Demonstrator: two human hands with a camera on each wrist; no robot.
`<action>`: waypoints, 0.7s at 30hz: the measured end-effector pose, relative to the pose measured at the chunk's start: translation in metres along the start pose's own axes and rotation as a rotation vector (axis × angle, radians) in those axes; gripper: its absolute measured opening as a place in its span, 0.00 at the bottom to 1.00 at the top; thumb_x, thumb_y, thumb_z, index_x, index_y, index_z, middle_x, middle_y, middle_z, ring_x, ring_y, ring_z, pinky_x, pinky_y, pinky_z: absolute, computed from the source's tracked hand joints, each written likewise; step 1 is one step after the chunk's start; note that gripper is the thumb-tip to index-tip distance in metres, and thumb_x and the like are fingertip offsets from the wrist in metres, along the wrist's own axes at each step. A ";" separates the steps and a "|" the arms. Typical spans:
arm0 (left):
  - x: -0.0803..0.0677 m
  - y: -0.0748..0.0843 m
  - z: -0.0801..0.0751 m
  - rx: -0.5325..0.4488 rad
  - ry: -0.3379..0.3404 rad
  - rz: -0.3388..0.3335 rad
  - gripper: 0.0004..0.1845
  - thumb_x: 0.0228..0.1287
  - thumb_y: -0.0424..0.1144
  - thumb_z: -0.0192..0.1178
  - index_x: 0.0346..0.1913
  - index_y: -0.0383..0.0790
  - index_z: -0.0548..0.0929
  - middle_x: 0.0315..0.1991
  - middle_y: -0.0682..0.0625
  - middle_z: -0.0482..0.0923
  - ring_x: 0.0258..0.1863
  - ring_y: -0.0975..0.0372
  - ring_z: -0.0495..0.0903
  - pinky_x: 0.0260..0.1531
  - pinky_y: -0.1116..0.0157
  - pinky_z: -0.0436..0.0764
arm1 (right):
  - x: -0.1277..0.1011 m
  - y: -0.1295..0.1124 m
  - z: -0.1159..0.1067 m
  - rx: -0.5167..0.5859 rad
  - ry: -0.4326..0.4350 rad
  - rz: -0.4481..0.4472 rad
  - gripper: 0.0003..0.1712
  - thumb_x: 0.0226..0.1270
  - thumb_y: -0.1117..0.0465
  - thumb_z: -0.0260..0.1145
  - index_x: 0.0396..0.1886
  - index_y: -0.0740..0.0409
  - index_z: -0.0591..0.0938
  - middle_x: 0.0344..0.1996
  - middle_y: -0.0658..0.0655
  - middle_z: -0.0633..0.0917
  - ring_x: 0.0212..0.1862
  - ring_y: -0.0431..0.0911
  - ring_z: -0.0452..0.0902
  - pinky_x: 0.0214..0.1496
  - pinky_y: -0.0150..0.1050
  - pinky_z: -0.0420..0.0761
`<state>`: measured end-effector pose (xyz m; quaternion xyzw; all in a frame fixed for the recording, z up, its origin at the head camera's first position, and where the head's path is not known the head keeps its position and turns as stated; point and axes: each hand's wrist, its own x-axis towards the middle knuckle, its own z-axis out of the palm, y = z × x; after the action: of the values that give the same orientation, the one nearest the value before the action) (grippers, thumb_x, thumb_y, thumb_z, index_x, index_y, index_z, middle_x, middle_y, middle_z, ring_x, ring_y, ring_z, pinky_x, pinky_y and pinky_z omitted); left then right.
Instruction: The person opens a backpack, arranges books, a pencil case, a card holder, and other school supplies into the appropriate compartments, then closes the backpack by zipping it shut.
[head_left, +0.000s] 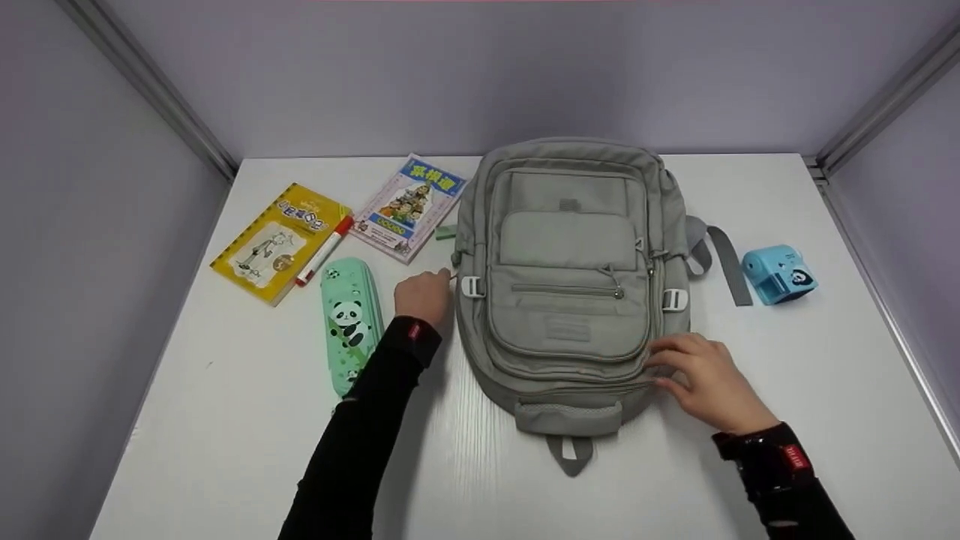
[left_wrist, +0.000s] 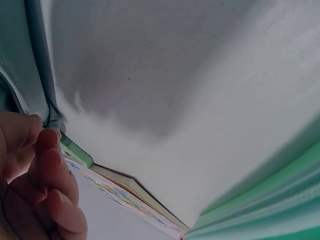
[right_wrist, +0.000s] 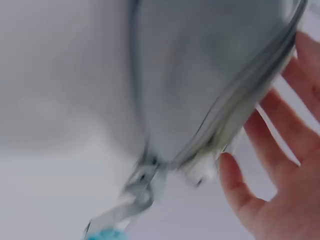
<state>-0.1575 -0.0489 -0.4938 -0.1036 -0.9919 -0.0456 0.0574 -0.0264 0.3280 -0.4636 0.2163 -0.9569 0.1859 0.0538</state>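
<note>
A grey backpack [head_left: 568, 240] lies front side up on the white table, its top handle towards me. At its left side my left hand [head_left: 424, 296] has curled fingers and pinches what looks like a zipper pull [head_left: 453, 274]; the left wrist view shows the fingertips [left_wrist: 50, 140] close against the bag's seam. My right hand [head_left: 701, 375] rests its spread, fairly straight fingers on the bag's lower right edge, by the zipper line. The right wrist view, somewhat blurred, shows this hand [right_wrist: 285, 160] with its fingers along the bag's edge and nothing gripped.
Left of the bag are a mint panda pencil case [head_left: 349, 322], a yellow book [head_left: 281, 244], a red-capped marker [head_left: 325, 251], a pink-edged book [head_left: 409, 210] and a green eraser-like block [head_left: 445, 232]. A blue panda pencil sharpener [head_left: 778, 274] and bag strap [head_left: 729, 266] lie right.
</note>
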 end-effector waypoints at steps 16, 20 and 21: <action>-0.023 -0.003 -0.019 -0.029 -0.045 0.031 0.07 0.65 0.36 0.63 0.40 0.35 0.84 0.28 0.39 0.85 0.27 0.48 0.85 0.25 0.50 0.84 | 0.008 0.054 -0.003 -0.172 0.074 -0.219 0.12 0.50 0.68 0.74 0.33 0.47 0.88 0.53 0.60 0.84 0.59 0.56 0.76 0.55 0.61 0.70; -0.034 -0.010 -0.026 -0.031 -0.043 0.035 0.07 0.64 0.37 0.64 0.37 0.35 0.83 0.27 0.39 0.85 0.26 0.47 0.85 0.25 0.50 0.83 | 0.013 0.061 0.001 -0.204 0.066 -0.291 0.09 0.52 0.66 0.72 0.33 0.49 0.85 0.55 0.61 0.83 0.60 0.58 0.75 0.56 0.63 0.70; -0.037 -0.011 -0.028 -0.032 -0.037 0.038 0.08 0.64 0.38 0.64 0.35 0.34 0.82 0.27 0.39 0.84 0.26 0.47 0.84 0.24 0.50 0.82 | 0.014 0.062 0.001 -0.208 0.057 -0.306 0.09 0.53 0.65 0.72 0.33 0.50 0.85 0.55 0.61 0.83 0.61 0.58 0.75 0.57 0.63 0.70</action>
<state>-0.1208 -0.0704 -0.4720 -0.1243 -0.9898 -0.0582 0.0383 -0.0661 0.3743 -0.4825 0.3471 -0.9250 0.0817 0.1309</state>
